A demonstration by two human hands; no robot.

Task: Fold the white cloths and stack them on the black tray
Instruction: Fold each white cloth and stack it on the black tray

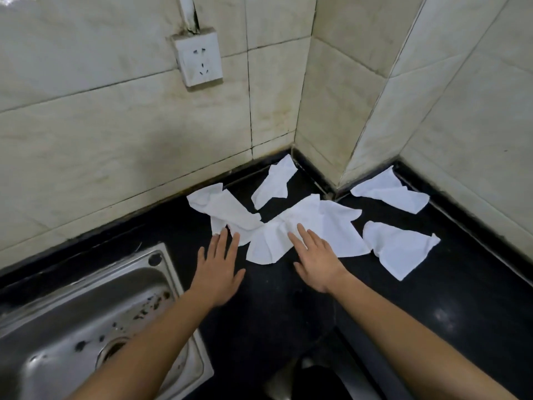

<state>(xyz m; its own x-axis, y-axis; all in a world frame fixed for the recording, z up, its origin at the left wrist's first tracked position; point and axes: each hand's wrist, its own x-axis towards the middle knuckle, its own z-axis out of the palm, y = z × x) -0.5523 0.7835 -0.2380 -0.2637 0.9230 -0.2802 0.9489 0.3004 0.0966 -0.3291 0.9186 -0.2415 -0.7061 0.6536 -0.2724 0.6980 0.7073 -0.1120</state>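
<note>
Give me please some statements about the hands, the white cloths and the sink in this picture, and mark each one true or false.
1. Both hands are open, with fingers spread. True: left hand, right hand.
2. The right hand's fingers lie on the middle cloth. True.
3. The cloths are already folded into a neat stack. False: they lie loose and crumpled on the black counter.
4. The metal sink is to the person's right. False: it is on the left.
5. A cloth lies inside the sink. False: no cloth is in it.
</note>
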